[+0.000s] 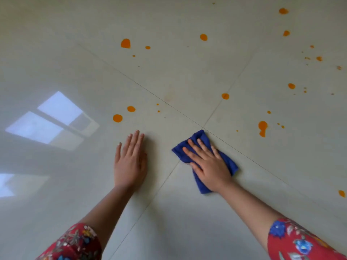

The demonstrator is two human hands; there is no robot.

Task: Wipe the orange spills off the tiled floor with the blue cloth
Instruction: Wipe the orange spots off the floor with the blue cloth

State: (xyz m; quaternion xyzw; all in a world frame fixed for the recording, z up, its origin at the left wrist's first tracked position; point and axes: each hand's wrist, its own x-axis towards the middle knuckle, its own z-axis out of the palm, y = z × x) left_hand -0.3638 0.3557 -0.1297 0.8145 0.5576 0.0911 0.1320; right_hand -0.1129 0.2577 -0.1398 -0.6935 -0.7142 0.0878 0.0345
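Head view: my right hand (208, 164) lies flat with straight fingers, pressing the blue cloth (199, 136) onto the tiled floor (187, 222). My left hand (130, 162) rests flat on bare tile left of the cloth, holding nothing. The cloth runs lengthwise under the palm. No spill touches it. The long orange drip (262, 128) sits beyond the cloth to its right, and a pair of drops (117, 118) beyond it to its left. I judge the drip nearer, on the right hand's side.

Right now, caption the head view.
Right hand presses cloth on floor; left hand rests flat; spills ahead.
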